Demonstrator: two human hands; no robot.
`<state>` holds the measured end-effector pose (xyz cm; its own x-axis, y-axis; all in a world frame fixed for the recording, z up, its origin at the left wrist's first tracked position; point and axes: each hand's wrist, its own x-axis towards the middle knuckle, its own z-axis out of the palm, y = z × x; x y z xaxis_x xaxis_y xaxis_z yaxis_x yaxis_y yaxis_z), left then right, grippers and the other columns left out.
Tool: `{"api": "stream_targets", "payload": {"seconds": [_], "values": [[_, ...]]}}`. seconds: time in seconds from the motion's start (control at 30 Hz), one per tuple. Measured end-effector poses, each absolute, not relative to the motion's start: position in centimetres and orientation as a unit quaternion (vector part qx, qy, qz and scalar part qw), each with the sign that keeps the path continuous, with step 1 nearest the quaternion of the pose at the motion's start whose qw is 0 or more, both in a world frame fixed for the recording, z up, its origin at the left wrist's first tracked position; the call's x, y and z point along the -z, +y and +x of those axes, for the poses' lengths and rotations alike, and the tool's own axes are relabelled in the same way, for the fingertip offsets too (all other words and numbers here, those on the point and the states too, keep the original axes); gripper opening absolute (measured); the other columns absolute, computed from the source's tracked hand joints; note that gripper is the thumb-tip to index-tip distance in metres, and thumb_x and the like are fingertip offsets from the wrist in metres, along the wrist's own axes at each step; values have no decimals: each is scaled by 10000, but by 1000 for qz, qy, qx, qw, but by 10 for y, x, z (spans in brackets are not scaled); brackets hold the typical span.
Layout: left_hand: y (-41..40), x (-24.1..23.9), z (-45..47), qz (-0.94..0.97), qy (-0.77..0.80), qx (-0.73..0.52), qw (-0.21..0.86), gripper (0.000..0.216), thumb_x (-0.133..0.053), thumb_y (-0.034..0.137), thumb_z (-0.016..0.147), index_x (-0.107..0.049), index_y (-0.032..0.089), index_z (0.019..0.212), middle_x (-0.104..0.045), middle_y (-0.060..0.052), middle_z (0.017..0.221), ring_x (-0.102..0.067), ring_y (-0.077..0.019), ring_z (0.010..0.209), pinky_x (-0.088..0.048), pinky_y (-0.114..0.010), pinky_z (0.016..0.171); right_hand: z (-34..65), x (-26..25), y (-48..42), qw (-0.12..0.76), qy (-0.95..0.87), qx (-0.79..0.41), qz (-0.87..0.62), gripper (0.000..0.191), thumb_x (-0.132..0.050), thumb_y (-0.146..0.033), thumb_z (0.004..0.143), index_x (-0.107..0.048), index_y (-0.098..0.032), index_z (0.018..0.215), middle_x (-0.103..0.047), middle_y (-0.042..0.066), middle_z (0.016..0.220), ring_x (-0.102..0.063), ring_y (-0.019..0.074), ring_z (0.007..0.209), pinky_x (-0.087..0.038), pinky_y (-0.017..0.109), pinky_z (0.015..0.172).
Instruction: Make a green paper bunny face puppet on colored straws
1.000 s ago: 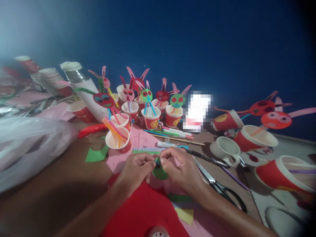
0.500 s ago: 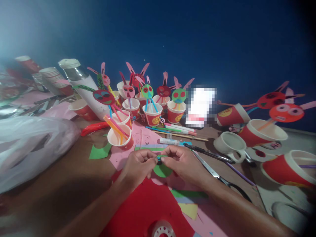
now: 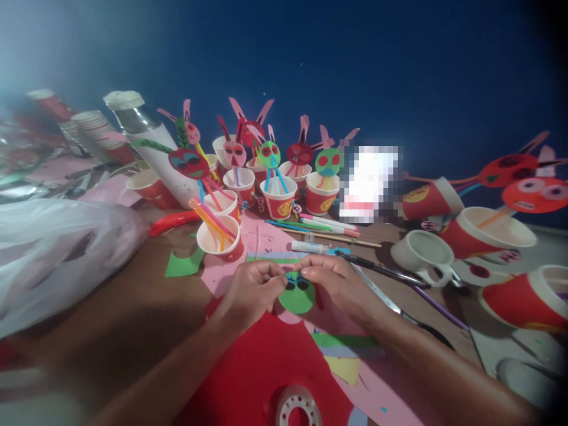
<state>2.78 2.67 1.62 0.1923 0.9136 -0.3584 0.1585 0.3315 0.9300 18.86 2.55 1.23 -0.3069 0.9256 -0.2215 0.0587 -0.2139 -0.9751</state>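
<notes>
The round green paper disc with two dark oval eyes (image 3: 296, 302) lies between the hands on a crowded brown tabletop (image 3: 153, 287), just beyond a large bright-red sheet (image 3: 248, 378), as I follow the work remotely through the head camera. The left hand (image 3: 254, 291) closes to a narrow pinch beside the left eye; the right hand (image 3: 332, 278) is curled, thumb and forefinger close together at the disc's upper right edge. Whether either pinch holds a scrap, I cannot tell. This reads to me as fine fingertip work along the top of the disc. To do it well, I would steady the rim with one fingertip, set with the tips of the other hand, check that both sides match, and press straight down; a sideways rub could crease the thin paper or drag a piece askew. Lifted knuckles would leave the eyes in sight. Beyond the fingers lies a white-and-blue plastic tube (image 3: 306, 247); the long silver scissors (image 3: 389, 302) rest beside the right forearm, which could nudge them.
</notes>
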Motion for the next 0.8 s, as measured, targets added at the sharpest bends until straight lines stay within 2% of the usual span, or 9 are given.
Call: {"api": "stream_targets", "payload": {"seconds": [0.1,0.3,0.47,0.8], "values": [[27,-16,27,488,553,-315,597,162,-563,261,658,-504,166,540,-431,89,311,-381,-44,280,-241,-158,339,189,-11,25,346,-539,-603,-475,180,-458,-208,787,-602,-170,687,-544,-31,634,-475,102,599,-359,219,573],[25,-20,28,498,559,-315,584,161,-567,247,654,-526,157,528,-435,80,320,-370,-42,294,-238,-162,344,187,-6,22,326,-520,-628,-478,88,-515,-202,759,-586,-169,719,-515,-43,633,-450,87,564,-338,207,540],[25,-21,28,509,561,-306,577,135,-572,228,650,-555,150,540,-450,72,326,-367,-46,314,-259,-168,363,185,-4,22,330,-544,-594,-493,81,-518,-188,745,-540,-173,668,-471,-58,603,-418,76,530,-326,191,502],[26,-9,22,510,535,-290,608,188,-574,315,698,-573,151,606,-479,52,336,-369,-61,323,-241,-190,385,187,-3,23,330,-590,-539,-502,81,-502,-165,748,-549,-169,682,-473,-56,603,-419,76,537,-340,186,497]]}}
